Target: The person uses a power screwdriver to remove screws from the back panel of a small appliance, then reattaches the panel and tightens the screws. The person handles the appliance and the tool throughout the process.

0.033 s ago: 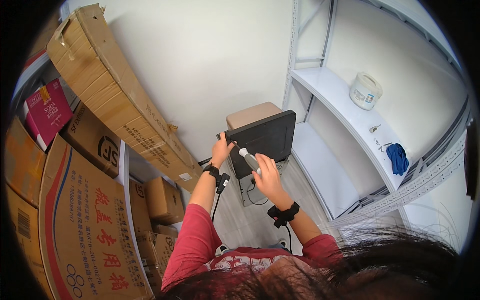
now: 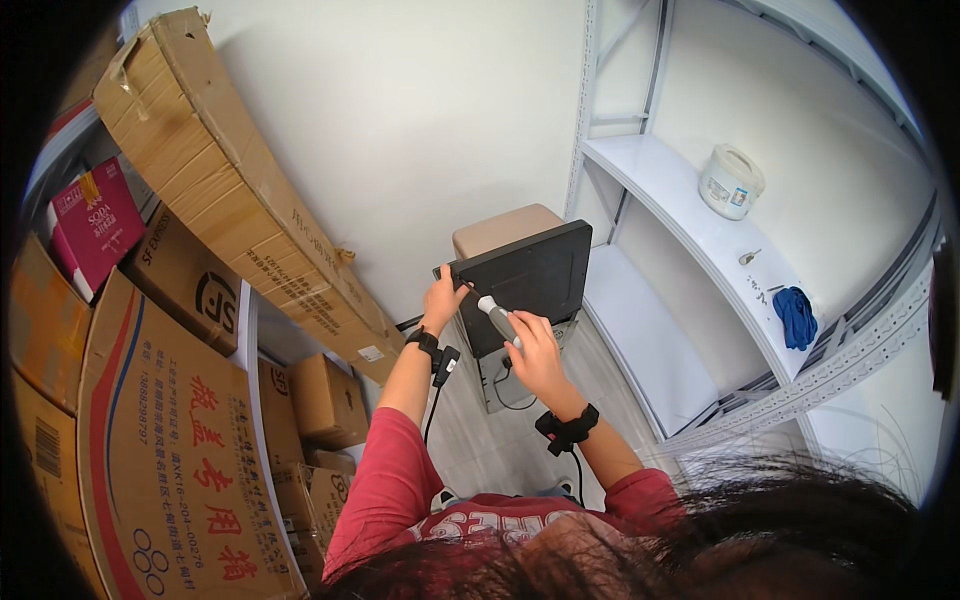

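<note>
My right hand [image 2: 538, 354] is wrapped round the grey and white handle of a screwdriver [image 2: 497, 318]. The tool slants up and left, its tip close to the near left corner of a black rectangular panel [image 2: 525, 272]. At that corner my left hand [image 2: 441, 300] grips the panel's edge, with the thumb near the screwdriver's tip. Where exactly the tip touches is too small to make out. The panel stands tilted, and behind it a beige rounded block [image 2: 508, 225] shows. Below the panel a metal-coloured part with a dark cable [image 2: 508, 395] is partly hidden.
On the right stands a white shelf [image 2: 655, 195] holding a white round tub [image 2: 731, 182], a small metal piece [image 2: 748, 257], several tiny dark parts and a blue bundle [image 2: 795, 318]. Stacked cardboard boxes [image 2: 160, 440] and one tall carton [image 2: 235, 190] crowd the left side.
</note>
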{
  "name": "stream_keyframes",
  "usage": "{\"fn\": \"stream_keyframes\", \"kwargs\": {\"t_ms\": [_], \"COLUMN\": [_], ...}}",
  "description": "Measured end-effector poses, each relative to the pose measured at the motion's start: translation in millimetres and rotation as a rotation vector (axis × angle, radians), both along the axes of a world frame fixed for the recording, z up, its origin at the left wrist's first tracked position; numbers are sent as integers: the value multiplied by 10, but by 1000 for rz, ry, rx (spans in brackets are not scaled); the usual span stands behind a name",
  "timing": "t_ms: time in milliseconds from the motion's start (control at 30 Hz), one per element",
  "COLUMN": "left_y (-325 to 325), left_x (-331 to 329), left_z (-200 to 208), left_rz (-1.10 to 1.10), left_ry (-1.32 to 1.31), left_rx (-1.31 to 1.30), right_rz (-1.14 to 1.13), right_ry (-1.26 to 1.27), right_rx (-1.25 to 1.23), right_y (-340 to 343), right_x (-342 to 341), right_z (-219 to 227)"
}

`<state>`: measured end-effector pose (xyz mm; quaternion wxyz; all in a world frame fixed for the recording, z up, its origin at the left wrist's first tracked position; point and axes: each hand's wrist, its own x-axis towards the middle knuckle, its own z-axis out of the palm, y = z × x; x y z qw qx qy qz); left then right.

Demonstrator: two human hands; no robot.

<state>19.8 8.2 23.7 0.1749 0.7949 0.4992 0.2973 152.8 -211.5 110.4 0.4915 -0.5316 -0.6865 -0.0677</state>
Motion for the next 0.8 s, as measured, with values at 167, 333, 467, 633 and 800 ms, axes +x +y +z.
{"fn": "stream_keyframes", "kwargs": {"t_ms": [167,333,467,633,800], "left_y": [21,25,16,61,-146], "left_x": [-26,-35,10,-13,-70], "left_z": [-19,-23,-35,-32,95], "left_rz": [6,0,10,10,54], "left_ry": [53,19,21,24,29], "left_rx": [5,-3,6,-20,21], "right_rz": [15,63,-43,-9,9], "right_ry": [134,40,106,-18,-60], "right_rx": [-151,-51,-6,-51,-118], "right_y": [-24,24,11,3,-54], "right_x": [-9,-34,-121,-38,-25], "right_z": [18,35,129,135,165]}}
